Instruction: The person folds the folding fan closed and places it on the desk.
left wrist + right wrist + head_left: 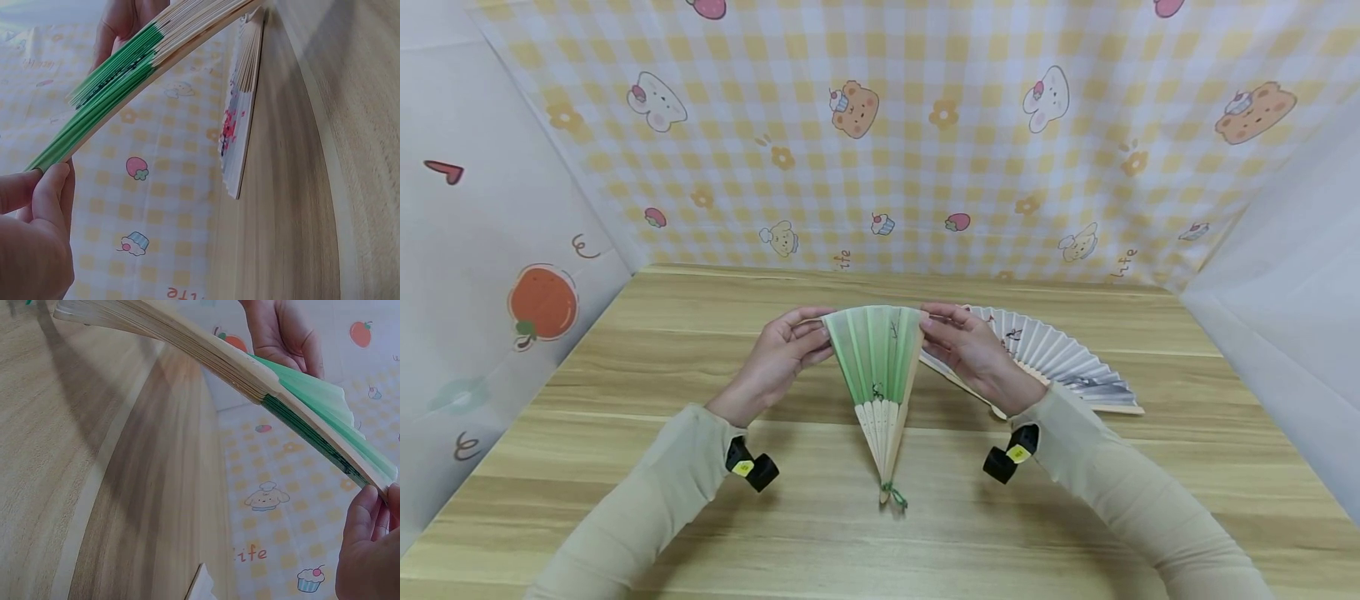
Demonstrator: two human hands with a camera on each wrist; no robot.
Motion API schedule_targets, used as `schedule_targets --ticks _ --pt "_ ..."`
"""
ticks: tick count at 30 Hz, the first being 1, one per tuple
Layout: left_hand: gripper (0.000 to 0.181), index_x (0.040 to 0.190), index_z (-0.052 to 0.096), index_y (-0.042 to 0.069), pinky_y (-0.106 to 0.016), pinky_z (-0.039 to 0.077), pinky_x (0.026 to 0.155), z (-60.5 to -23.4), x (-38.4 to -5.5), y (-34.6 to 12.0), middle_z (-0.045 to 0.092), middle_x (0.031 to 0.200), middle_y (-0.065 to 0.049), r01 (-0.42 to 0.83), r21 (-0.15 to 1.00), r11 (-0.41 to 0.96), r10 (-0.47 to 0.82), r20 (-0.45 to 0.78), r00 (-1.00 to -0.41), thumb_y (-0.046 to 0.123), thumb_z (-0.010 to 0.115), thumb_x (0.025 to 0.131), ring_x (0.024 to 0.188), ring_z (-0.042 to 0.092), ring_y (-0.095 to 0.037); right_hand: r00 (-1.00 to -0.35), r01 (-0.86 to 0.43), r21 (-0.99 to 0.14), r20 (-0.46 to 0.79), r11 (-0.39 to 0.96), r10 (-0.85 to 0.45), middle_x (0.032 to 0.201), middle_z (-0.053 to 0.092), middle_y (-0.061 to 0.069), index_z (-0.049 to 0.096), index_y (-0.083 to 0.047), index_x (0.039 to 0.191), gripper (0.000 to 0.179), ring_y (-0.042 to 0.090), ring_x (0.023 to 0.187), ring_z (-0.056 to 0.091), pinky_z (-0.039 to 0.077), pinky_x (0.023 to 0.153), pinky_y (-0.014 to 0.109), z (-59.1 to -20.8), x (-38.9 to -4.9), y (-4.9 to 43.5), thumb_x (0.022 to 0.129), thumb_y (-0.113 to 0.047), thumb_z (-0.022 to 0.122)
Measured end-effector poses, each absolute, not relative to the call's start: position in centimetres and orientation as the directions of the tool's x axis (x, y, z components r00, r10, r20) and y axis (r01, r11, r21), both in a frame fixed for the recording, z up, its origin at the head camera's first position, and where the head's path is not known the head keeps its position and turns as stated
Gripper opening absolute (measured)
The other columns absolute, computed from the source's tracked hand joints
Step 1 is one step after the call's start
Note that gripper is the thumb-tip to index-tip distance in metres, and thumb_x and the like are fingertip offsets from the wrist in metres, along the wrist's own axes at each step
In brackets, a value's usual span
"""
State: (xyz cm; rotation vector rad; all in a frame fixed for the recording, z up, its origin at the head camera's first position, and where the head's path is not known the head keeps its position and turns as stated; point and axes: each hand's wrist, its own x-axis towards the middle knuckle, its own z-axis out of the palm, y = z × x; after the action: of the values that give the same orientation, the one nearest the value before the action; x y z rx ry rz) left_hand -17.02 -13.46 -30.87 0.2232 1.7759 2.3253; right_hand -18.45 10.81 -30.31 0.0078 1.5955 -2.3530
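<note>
A green folding fan (867,354) with pale wooden ribs is partly spread between my hands, its narrow end toward me with a green cord (895,495) tied there. My left hand (782,358) pinches the upper left corner between thumb and fingers. At the opposite upper corner, my right hand (973,354) pinches the outer rib. In the left wrist view the green fan (106,115) slants above the table, many pleats still bunched together. The right wrist view shows its stacked ribs (206,359) edge-on.
A white folding fan (1075,358) with a dark and red painted pattern lies spread on the wooden table (820,542), behind and right of my right hand. A yellow checked cloth (910,175) hangs along the back edge, with white cloth (482,250) at the left side.
</note>
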Motion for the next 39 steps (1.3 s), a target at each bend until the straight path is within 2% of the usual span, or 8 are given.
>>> schedule_targets --ticks 3,9,18,25,32,39 --pt "0.034 0.122 0.039 -0.009 -0.026 0.049 0.081 -30.8 -17.0 -13.4 0.059 0.092 -0.001 -0.077 0.966 -0.247 0.255 -0.011 -0.967 -0.007 0.044 0.089 0.084 0.060 -0.012 -0.956 0.245 -0.902 -0.163 -0.356 -0.246 0.087 0.058 0.002 0.051 -0.001 0.108 0.020 0.011 0.073 0.059 0.051 0.069 0.019 -30.4 -18.4 10.8 0.088 0.002 0.050" --pt "0.035 0.124 0.038 -0.008 -0.025 0.049 0.082 -30.7 -17.1 -13.3 0.058 0.093 -0.002 -0.085 0.967 -0.240 0.263 -0.020 -0.965 -0.006 0.043 0.089 0.084 0.060 -0.012 -0.954 0.247 -0.899 -0.161 -0.363 -0.252 0.086 0.058 0.002 0.050 0.000 0.108 0.021 0.010 0.073 0.059 0.051 0.069 0.020 -30.3 -18.3 10.6 0.088 0.002 0.050" --pt "0.034 0.123 0.039 -0.007 -0.025 0.049 0.081 -30.8 -17.1 -13.2 0.059 0.095 -0.003 -0.084 0.967 -0.242 0.287 -0.011 -0.958 -0.004 0.044 0.090 0.086 0.060 -0.013 -0.945 0.264 -0.890 -0.162 -0.372 -0.283 0.089 0.058 0.003 0.057 -0.008 0.098 0.014 0.012 0.074 0.059 0.052 0.071 0.022 -30.2 -18.1 10.3 0.087 0.000 0.052" --pt "0.036 0.125 0.038 -0.007 -0.025 0.049 0.082 -30.7 -17.0 -13.1 0.059 0.097 -0.003 -0.107 0.965 -0.238 0.287 -0.035 -0.957 -0.003 0.044 0.090 0.087 0.060 -0.012 -0.943 0.262 -0.894 -0.158 -0.364 -0.292 0.089 0.057 0.003 0.054 -0.004 0.105 0.018 0.012 0.073 0.059 0.052 0.071 0.022 -30.2 -18.1 10.2 0.087 0.000 0.053" --pt "0.038 0.127 0.036 -0.006 -0.023 0.050 0.080 -30.8 -17.1 -13.0 0.059 0.095 -0.001 -0.116 0.962 -0.247 0.295 -0.040 -0.955 -0.002 0.045 0.090 0.084 0.059 -0.011 -0.937 0.290 -0.887 -0.186 -0.360 -0.295 0.088 0.057 0.003 0.057 -0.007 0.100 0.016 0.012 0.071 0.058 0.052 0.069 0.021 -30.2 -18.1 9.9 0.086 0.000 0.054" --pt "0.037 0.127 0.038 -0.004 -0.024 0.048 0.084 -30.6 -17.0 -12.9 0.059 0.098 -0.002 -0.117 0.963 -0.241 0.302 -0.040 -0.952 0.002 0.045 0.091 0.088 0.058 -0.012 -0.934 0.285 -0.888 -0.174 -0.361 -0.311 0.086 0.057 0.003 0.054 -0.004 0.104 0.017 0.011 0.070 0.057 0.052 0.068 0.020 -30.1 -18.1 9.7 0.087 0.000 0.052"
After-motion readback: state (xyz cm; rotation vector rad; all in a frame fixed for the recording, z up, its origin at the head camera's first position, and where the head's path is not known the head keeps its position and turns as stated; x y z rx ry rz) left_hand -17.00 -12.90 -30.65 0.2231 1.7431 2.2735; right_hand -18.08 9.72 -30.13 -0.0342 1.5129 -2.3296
